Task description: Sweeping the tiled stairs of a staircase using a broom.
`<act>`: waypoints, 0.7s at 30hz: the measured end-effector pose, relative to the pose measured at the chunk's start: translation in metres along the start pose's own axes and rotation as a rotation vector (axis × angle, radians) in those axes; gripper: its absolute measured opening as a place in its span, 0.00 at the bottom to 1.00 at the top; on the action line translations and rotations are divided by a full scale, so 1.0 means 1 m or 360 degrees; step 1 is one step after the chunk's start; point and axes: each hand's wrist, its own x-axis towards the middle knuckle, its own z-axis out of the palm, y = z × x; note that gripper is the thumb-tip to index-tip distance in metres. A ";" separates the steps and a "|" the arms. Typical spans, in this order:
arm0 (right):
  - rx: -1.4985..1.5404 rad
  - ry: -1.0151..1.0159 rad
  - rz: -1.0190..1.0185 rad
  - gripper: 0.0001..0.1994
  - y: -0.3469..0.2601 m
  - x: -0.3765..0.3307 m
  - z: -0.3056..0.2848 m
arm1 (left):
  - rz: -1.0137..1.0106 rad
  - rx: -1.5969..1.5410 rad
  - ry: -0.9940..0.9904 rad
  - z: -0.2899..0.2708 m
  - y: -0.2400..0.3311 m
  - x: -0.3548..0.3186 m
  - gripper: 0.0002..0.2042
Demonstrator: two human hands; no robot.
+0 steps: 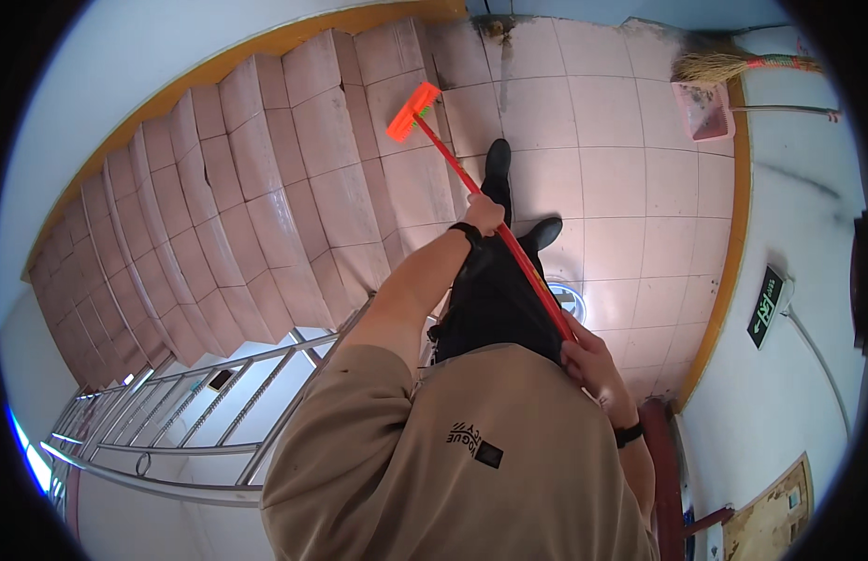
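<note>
Brush (523, 263) with red pole is slanting across the front of the body, upper end near the waist on the right, orange head (414, 112) sitting out front-left. Head is showing over the near end of the pink-tiled stairs (266, 206); touching the tile or not, cannot tell. Left hand (485, 214) is closing around the pole partway along, fingers wrapping it. Right hand (590, 357) is gripping higher up, close to the shirt (518, 397), fingers curling round the pole. Both hands are wearing black bands at the wrist. Pole is passing in front of the black trousers (485, 304). Black shoes (497, 164) are standing on the tiled floor (612, 178), just right of the stairs. Metal railing (195, 488) is running along the lower left. Straw broom (710, 65) is lying at upper right, just beside a pink dustpan (707, 123) near the wall. Green sign (765, 307) is hanging on the white wall (799, 243) at right.
</note>
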 end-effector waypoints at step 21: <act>-0.0178 0.0107 -0.0066 0.31 0.032 -0.015 -0.005 | -0.0966 -0.1705 0.0306 0.018 0.025 -0.028 0.22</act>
